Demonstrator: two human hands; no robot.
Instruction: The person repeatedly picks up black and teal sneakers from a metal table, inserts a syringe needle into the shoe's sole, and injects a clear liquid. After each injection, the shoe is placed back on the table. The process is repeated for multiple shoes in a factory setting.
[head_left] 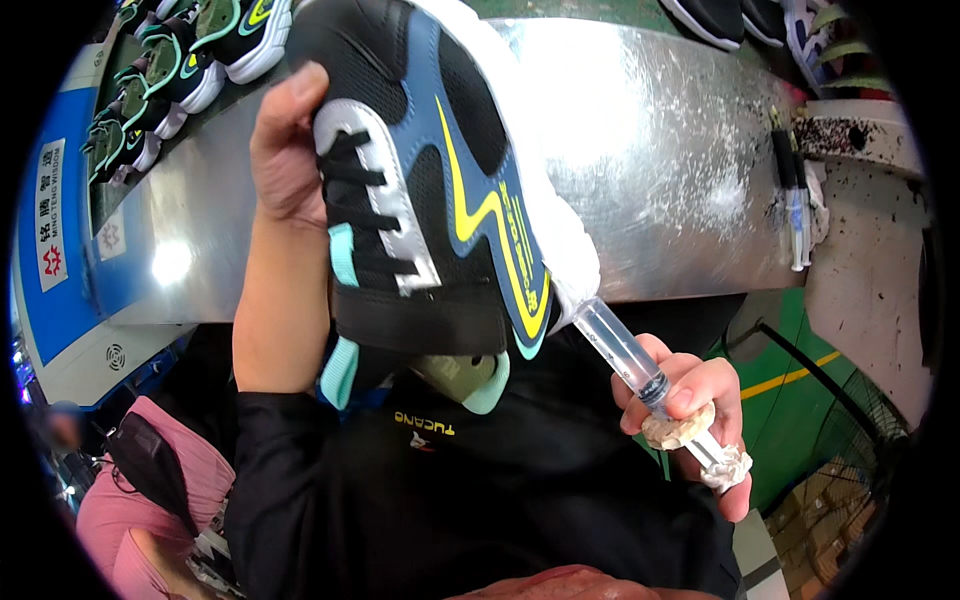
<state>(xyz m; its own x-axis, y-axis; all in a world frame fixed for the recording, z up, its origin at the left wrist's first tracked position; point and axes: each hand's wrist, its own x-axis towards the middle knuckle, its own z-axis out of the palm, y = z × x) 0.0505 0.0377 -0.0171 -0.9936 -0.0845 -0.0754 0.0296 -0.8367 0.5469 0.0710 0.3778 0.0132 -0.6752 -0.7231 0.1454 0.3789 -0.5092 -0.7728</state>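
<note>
My left hand (285, 165) grips a sneaker (425, 165) by its upper, thumb against the black front part. The shoe is tilted on its side, black and navy with yellow trim, a white sole and teal tabs; its collar points down toward my body. My left fingers are mostly hidden behind it. My right hand (710, 385) is closed around a clear plastic syringe (615, 345). Whitish wads are wrapped about the syringe's flange and plunger end. Its front end meets the white sole near the heel; the tip itself is hidden.
A shiny metal table (640, 180) with white smears lies beyond the shoe. Several similar sneakers (190, 70) stand at the upper left. Slim black-and-clear tools (792, 190) lie at its right end. A floor fan (850, 430) stands lower right; a person in pink (165, 480) is lower left.
</note>
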